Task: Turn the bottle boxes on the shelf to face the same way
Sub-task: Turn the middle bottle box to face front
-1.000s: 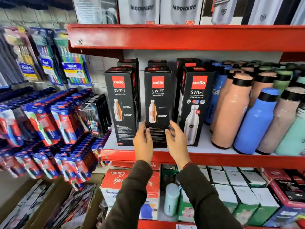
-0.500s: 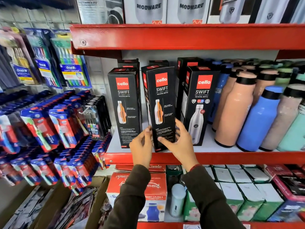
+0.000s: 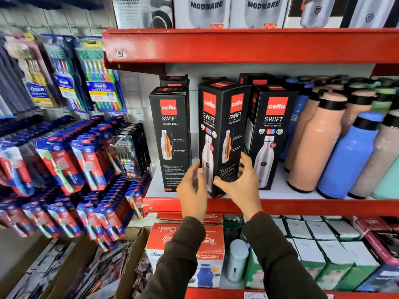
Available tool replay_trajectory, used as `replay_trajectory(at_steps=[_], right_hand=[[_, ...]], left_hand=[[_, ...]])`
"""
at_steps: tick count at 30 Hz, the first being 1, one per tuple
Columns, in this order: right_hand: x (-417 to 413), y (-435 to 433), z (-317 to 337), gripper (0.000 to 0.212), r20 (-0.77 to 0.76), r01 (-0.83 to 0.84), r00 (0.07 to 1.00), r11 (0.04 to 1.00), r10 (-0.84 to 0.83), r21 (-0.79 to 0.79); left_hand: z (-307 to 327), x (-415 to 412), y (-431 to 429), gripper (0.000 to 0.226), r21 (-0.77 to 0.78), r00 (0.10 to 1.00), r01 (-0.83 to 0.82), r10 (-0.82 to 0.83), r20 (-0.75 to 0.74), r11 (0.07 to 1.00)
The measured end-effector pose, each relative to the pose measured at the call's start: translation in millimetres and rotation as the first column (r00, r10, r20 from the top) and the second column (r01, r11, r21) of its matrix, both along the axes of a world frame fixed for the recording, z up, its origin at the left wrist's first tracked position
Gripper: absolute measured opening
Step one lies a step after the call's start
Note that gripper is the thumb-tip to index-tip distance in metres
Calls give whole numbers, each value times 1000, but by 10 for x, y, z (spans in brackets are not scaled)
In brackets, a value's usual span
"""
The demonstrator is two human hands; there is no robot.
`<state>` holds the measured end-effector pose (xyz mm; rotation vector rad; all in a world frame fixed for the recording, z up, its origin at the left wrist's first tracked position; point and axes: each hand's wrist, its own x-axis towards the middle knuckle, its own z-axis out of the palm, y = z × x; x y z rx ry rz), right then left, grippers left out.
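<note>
Three black Cello Swift bottle boxes stand in the front row on the red shelf (image 3: 302, 207). The left box (image 3: 171, 137) shows a face with an orange cutaway bottle. The right box (image 3: 271, 134) shows a silver bottle face. The middle box (image 3: 220, 134) stands turned corner-forward, with both those faces visible. My left hand (image 3: 192, 190) grips its lower left side, and my right hand (image 3: 241, 184) holds its lower right side. More black boxes stand behind the front row, mostly hidden.
Loose peach, blue and grey bottles (image 3: 315, 143) crowd the shelf to the right. Toothbrush packs (image 3: 71, 156) hang on the left wall. Modware boxes (image 3: 207, 11) sit on the shelf above. Cartons (image 3: 313, 251) fill the shelf below.
The middle box has rotated clockwise seen from above, from the orange-bottle face forward to corner-forward, bringing the silver-bottle face into view. Both hands have shifted around its base.
</note>
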<state>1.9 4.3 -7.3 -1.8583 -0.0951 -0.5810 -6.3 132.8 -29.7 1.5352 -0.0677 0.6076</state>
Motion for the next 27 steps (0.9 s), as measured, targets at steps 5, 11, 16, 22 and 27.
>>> replay_trajectory(at_steps=[5,11,16,22,27], right_hand=[[23,-34,8,95,-31,-71,997,997,71,-1],[77,-39,46,96,-39,-145,989,987,143,-75],[110,-53,4,80,-57,-198,980,973,192,-120],[127,-59,-22,72,-97,-197,978,967,183,-160],[220,-79,-21,70,-93,-150,987,969,134,-197]], left_hand=[[36,170,37,41,187,998,-32,40,-39,982],[-36,292,110,35,183,999,-27,34,-34,983],[-79,293,67,34,107,998,-30,36,-59,994],[-93,295,-8,30,106,997,-47,53,-48,993],[-95,332,-66,32,145,997,-59,67,-45,988]])
